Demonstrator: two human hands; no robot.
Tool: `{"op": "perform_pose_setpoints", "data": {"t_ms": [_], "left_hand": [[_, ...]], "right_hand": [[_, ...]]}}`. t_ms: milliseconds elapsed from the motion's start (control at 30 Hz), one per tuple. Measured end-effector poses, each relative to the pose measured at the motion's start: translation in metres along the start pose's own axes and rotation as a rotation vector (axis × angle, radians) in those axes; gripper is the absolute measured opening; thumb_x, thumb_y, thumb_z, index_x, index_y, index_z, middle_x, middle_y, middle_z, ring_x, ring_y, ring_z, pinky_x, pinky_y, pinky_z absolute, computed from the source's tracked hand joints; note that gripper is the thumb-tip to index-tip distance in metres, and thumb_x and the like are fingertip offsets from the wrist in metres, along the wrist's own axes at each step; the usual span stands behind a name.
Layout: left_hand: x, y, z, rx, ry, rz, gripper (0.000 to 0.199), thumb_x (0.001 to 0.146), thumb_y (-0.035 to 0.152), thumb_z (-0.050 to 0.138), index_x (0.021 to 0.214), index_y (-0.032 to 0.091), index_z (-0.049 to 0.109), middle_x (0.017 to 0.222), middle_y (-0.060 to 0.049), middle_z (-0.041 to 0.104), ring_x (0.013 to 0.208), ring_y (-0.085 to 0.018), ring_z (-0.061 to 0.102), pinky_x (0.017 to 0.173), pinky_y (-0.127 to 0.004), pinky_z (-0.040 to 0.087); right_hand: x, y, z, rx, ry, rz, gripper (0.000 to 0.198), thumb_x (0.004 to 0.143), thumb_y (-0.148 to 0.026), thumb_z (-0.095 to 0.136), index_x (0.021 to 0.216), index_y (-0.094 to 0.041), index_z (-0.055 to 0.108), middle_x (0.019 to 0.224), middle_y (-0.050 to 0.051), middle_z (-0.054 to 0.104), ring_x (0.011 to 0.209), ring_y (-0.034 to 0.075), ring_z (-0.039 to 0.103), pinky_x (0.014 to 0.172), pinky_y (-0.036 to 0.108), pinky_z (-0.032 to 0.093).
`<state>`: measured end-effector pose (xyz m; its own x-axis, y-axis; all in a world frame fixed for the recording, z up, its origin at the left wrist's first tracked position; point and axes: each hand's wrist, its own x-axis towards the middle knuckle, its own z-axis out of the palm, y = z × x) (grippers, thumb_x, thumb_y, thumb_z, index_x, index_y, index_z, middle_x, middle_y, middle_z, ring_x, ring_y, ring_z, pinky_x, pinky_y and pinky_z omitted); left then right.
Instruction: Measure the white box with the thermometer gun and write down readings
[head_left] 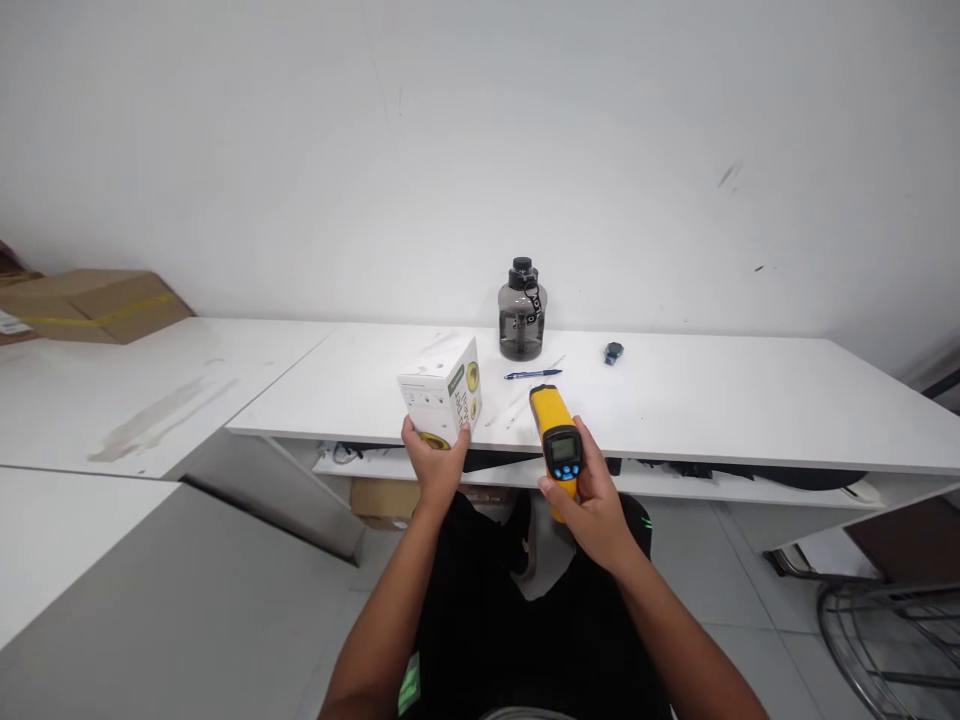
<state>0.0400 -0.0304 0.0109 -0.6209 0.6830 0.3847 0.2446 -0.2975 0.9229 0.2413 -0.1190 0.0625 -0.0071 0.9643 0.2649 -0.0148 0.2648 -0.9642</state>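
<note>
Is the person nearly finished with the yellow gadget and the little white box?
Done: the left hand grips the small white cardboard box at the edge of the white table, and the right hand holds the yellow handheld thermometer gun, nose forward over the table. In hand: both are held side by side. Left: its screen is too small to read, and the box looks shut.

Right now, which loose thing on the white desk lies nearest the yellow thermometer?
The blue pen, just beyond the thermometer; the dark bottle and small blue object sit farther back.
</note>
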Motion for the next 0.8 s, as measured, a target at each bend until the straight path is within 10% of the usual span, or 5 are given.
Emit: {"op": "perform_pose_setpoints", "data": {"t_ms": [800], "left_hand": [[-0.001,-0.037,-0.004,0.274,-0.033,0.12,0.095,0.066,0.039,0.076,0.139,0.017,0.019,0.136,-0.019,0.039,0.128,-0.027,0.041,0.106,-0.042,0.035]], "right_hand": [[0.021,0.022,0.03,0.138,0.084,0.164,0.082,0.078,-0.038,0.069,0.147,-0.03,0.026,0.151,0.005,0.033,0.134,0.024,0.037,0.107,0.039,0.035]]}}
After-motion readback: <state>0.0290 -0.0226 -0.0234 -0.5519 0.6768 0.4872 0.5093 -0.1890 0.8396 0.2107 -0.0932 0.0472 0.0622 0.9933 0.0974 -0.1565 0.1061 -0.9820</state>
